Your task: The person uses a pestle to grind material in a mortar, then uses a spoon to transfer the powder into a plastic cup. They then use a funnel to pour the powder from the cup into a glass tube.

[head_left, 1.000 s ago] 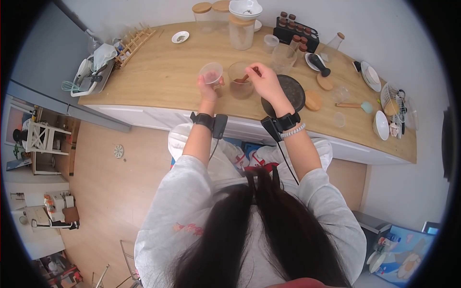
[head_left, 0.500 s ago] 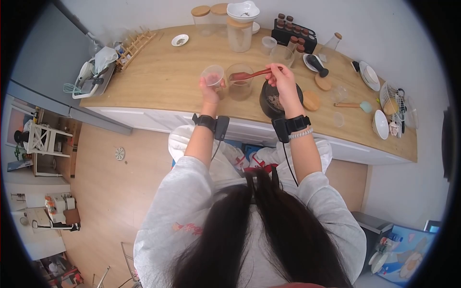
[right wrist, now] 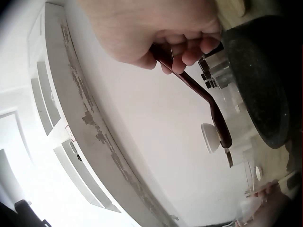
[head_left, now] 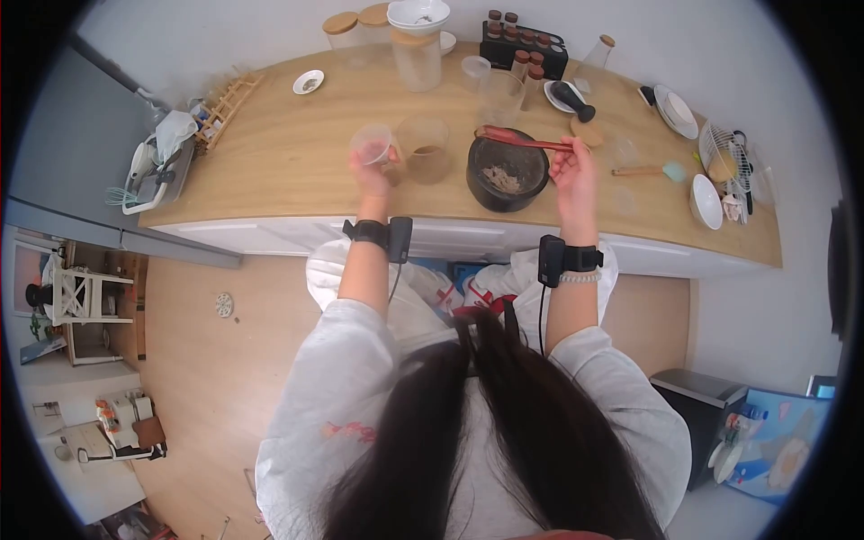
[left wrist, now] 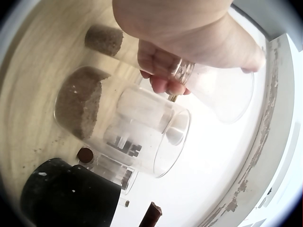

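My left hand (head_left: 371,171) grips the neck of a small glass bottle (left wrist: 104,40) with brown powder in its base. A clear funnel (left wrist: 227,92) flares from the bottle's mouth. Beside it stands a wide glass jar (left wrist: 85,104) holding more brown powder. My right hand (head_left: 574,175) pinches the handle end of a reddish-brown wooden spoon (head_left: 522,139). The spoon lies level above a black stone mortar (head_left: 486,184), its bowl end toward the left over the far rim. Greyish-brown crushed bits (head_left: 502,178) lie inside the mortar.
Behind the mortar are a clear container (head_left: 501,94), a black rack of small jars (head_left: 526,49) and a black pestle (head_left: 573,101) on a white plate. A spatula (head_left: 648,170) and a white bowl (head_left: 706,202) lie to the right. A small white dish (head_left: 308,82) stands back left.
My right hand has lifted the spoon out of the glass jar and carried it right, over the mortar. My left hand keeps its grip on the bottle. The head view has shifted slightly.
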Available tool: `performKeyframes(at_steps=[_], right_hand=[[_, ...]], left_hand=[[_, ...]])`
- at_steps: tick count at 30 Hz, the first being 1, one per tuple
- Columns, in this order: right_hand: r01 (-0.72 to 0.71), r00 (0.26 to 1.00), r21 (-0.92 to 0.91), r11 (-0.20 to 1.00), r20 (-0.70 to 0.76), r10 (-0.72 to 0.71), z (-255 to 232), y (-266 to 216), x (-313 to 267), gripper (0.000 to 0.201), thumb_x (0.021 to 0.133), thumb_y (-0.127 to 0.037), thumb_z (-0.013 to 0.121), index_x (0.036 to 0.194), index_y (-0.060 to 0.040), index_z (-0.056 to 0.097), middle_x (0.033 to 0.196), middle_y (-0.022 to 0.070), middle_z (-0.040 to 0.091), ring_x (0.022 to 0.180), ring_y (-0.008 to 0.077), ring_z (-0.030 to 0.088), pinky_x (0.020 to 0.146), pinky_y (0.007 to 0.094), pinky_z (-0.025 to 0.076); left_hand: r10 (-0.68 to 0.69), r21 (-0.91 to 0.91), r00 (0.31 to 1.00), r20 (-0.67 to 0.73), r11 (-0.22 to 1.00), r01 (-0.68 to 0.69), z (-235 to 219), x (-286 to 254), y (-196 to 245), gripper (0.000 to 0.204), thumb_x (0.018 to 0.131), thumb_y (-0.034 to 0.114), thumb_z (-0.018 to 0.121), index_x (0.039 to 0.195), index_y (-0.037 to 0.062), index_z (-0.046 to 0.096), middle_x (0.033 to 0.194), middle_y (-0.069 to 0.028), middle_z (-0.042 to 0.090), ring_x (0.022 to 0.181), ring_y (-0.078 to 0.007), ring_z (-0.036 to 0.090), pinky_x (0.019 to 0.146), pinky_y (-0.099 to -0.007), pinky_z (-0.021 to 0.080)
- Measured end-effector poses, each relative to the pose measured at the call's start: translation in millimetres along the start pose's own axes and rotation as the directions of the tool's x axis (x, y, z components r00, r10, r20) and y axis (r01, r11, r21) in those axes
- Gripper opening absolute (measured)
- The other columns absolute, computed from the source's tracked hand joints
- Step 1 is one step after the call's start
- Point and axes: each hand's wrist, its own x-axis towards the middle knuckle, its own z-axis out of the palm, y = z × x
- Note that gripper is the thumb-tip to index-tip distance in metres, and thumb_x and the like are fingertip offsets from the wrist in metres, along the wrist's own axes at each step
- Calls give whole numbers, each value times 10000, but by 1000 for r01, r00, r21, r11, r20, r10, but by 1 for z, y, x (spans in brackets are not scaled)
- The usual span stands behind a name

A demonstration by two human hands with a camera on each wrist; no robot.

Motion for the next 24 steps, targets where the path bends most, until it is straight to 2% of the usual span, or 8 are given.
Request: performKeyframes(at_steps=[2, 7, 10, 14, 20, 24], right_hand=[[25, 998, -9, 1000, -49, -26, -8, -7, -6, 242, 900, -248, 509, 944, -18, 573, 677, 10, 524, 593, 85, 477, 533, 216, 378], [80, 995, -106, 991, -55, -86, -12, -13, -13, 224, 891, -235, 526, 921, -21, 583, 675, 3, 515, 596, 85, 476, 532, 217, 376], [100, 988, -129, 987, -104, -114, -9, -10, -15, 206, 883, -219, 543, 900, -20, 595, 654, -7, 516, 575, 68, 473, 516, 202, 371], [118, 977, -212, 970, -148, -152, -15, -8, -14, 197, 879, -206, 552, 884, -17, 607, 643, -13, 520, 563, 53, 470, 504, 187, 368], [140, 973, -187, 972, -156, -171, -23, -8, -15, 193, 881, -201, 548, 875, -19, 611, 635, -13, 517, 560, 52, 470, 500, 183, 364], [107, 978, -166, 980, -158, -133, -35, -4, -13, 202, 886, -209, 537, 882, -18, 604, 639, -8, 519, 559, 60, 473, 496, 190, 364]], left_hand=[[13, 6, 1000, 23, 1000, -14, -2, 0, -2, 618, 854, 563, 208, 811, 46, 544, 605, -95, 540, 587, -221, 532, 572, -340, 441], [20, -8, 1000, 15, 1000, -20, 0, 0, 0, 627, 839, 584, 231, 805, 40, 541, 603, -99, 538, 575, -225, 530, 546, -338, 440], [11, 13, 1000, -16, 1000, -11, 8, -2, 8, 568, 831, 521, 228, 793, 36, 520, 606, -115, 515, 563, -242, 500, 540, -354, 410], [15, 16, 1000, -9, 1000, -15, 3, -1, 4, 571, 828, 518, 216, 795, 34, 517, 609, -114, 514, 568, -238, 502, 544, -349, 409], [19, 12, 1000, -6, 1000, -19, 3, -1, 2, 598, 816, 553, 229, 793, 31, 521, 606, -111, 517, 563, -230, 505, 541, -343, 415], [30, 36, 1000, 9, 999, -30, 5, -2, 6, 618, 812, 590, 237, 781, 47, 529, 602, -105, 525, 571, -230, 516, 544, -344, 427]])
